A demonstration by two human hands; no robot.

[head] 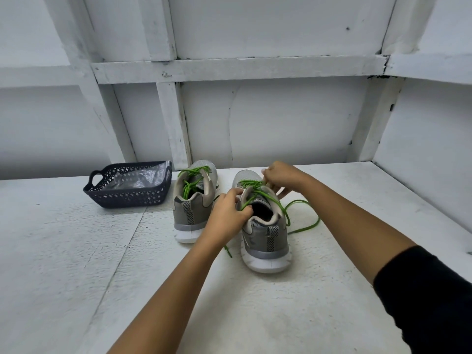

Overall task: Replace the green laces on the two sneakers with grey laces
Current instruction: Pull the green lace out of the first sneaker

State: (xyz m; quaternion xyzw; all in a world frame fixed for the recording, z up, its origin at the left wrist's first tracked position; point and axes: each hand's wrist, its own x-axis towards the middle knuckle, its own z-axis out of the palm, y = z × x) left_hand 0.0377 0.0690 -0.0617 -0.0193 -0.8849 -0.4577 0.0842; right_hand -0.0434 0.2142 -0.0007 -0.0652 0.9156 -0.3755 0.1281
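1. Closest to the camera is a black sleeve on the right arm, down in the lower right corner. Both bare forearms reach forward over the white desk.
2. Next up is the nearer sneaker, grey with a white sole. It stands on the desk a bit right of centre, heel toward the camera.
3. The left hand grips that sneaker's collar on the left side, with its fingers curled over the rim next to the tongue.
4. The green lace on this shoe is untied but threaded through the eyelets. One long end loops loose over the desk to the right of the shoe. A short end pokes out on the desk left of the heel, under the left wrist.
5. A little farther on, the right hand sits over the front of the lacing, fingers bunched and pinching the lace there. The exact grip is partly hidden.
6. The farther sneaker stands just to the left and slightly back, not touching the first one, heel also toward the camera. Its own second green lace is bundled into the opening.
7. Left of that, near the back of the desk, sits a dark perforated basket with handles, and a crinkly clear plastic bag lies inside it.
8. Behind everything is a white wall of boards and beams.
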